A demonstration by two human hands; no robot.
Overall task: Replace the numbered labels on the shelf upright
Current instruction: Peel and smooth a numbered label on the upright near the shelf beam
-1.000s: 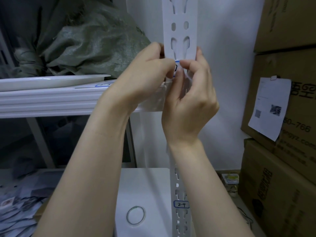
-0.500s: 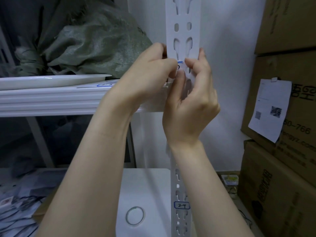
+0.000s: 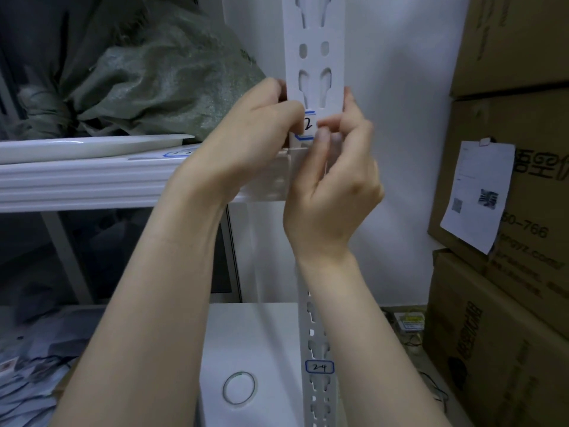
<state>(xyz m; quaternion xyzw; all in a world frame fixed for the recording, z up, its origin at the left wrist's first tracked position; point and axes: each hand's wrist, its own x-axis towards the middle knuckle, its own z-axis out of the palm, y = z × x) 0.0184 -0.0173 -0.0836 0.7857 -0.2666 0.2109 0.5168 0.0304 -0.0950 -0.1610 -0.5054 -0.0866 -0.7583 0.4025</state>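
White slotted shelf upright (image 3: 314, 57) runs vertical, centre-top of frame. Blue-edged label (image 3: 308, 124), "2" showing, lies on its face, long axis horizontal, btwn both hands. Left hand (image 3: 255, 127) curls round upright's edge, thumb on label's left end. Right hand (image 3: 335, 167) fingers (image 3: 326, 122) curled, pinching its right end. Both equally near.

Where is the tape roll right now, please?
In the head view, the tape roll lies low centre on the white box, left of the upright.
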